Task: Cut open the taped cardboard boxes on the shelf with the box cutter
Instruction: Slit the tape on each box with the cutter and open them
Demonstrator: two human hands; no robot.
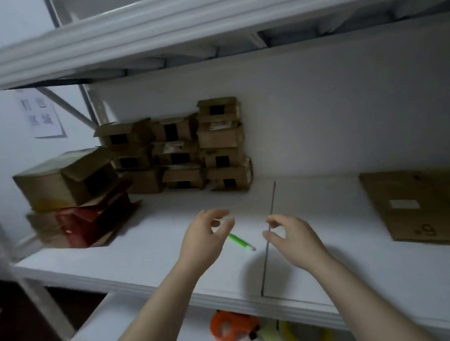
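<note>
A green box cutter (pixel 241 242) lies on the white shelf (pixel 153 243), its tip pointing to the lower right. My left hand (pixel 207 236) hovers just left of it, fingers loosely curled and holding nothing. My right hand (pixel 291 237) hovers to the cutter's right, also loosely curled and empty. Several small cardboard boxes (pixel 187 149) are stacked against the back wall. A bigger cardboard box (pixel 62 180) with a raised flap sits on a red and brown box (pixel 84 224) at the left.
A flattened cardboard sheet (pixel 429 203) lies at the right of the shelf. On the lower shelf are an orange tape dispenser (pixel 230 326) and yellow tape rolls (pixel 305 340). A paper sign (pixel 42 114) hangs on the left wall. Another shelf board (pixel 200 13) runs overhead.
</note>
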